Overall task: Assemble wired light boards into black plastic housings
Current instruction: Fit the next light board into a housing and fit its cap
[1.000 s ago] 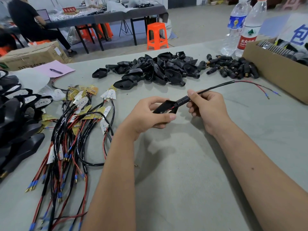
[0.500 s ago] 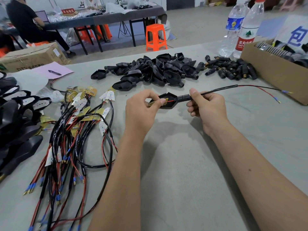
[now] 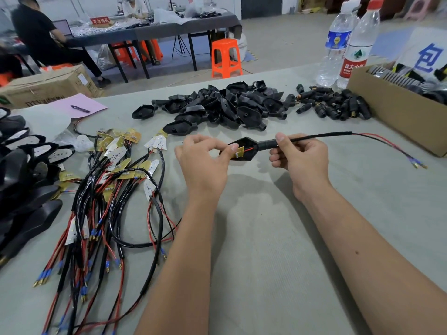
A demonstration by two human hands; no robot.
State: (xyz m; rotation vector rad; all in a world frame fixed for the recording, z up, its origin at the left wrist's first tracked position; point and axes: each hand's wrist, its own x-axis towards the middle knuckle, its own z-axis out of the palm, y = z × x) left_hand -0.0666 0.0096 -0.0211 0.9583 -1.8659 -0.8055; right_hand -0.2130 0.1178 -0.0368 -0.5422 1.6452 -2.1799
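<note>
A black plastic housing (image 3: 246, 147) is held above the grey table between both hands, its open side toward me. My left hand (image 3: 205, 163) pinches a small yellow light board (image 3: 239, 152) at the housing's mouth; red wire runs from the board into the housing. My right hand (image 3: 298, 154) grips the housing's black stem and the sleeved cable (image 3: 321, 135), which trails right and ends in red wires with blue-tipped terminals (image 3: 417, 163). A pile of empty housings (image 3: 217, 107) lies behind. Wired boards (image 3: 116, 170) lie in a bundle at the left.
Black connectors (image 3: 333, 105) are heaped beside a cardboard box (image 3: 401, 112) at the right. Two water bottles (image 3: 348, 44) stand behind it. Assembled black lamps (image 3: 21, 170) are stacked at the far left. A pink sheet with a pen (image 3: 79, 108) lies at back left.
The housing has turned so its open side faces me. My left hand shifted from cupping it to pinching the yellow board at its mouth. The cable tail has sunk toward the table.
</note>
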